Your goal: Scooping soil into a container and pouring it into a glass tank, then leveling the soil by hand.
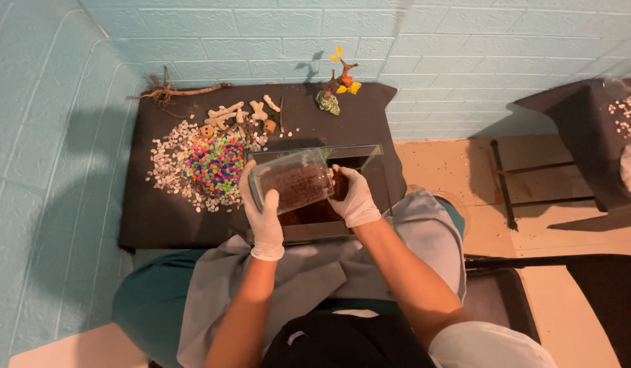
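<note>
A clear plastic jar partly filled with dark brown soil [293, 182] lies tipped on its side in the air, just above a rectangular clear glass tank [370, 155] whose floor is covered with the same dark soil. The left hand in a white glove [261, 208] wraps the jar's left end, its grip closed around it. The right hand in a white glove [354, 197] has its grip clasped on the jar's right end, over the tank's middle.

The tank stands at the near edge of a low bench draped in black cloth [152, 218]. Just left of the tank sits a heap of bright multicoloured gravel [215, 163], ringed by a scatter of small white pebbles [169, 160]. Beyond these lie pale bone-shaped pieces [228, 112] and a thin brown branch with roots [169, 90] at the far left corner. At the far edge, right of centre, stands a small ornament of a twisted tree with yellow leaves on a greenish base [336, 85].
</note>
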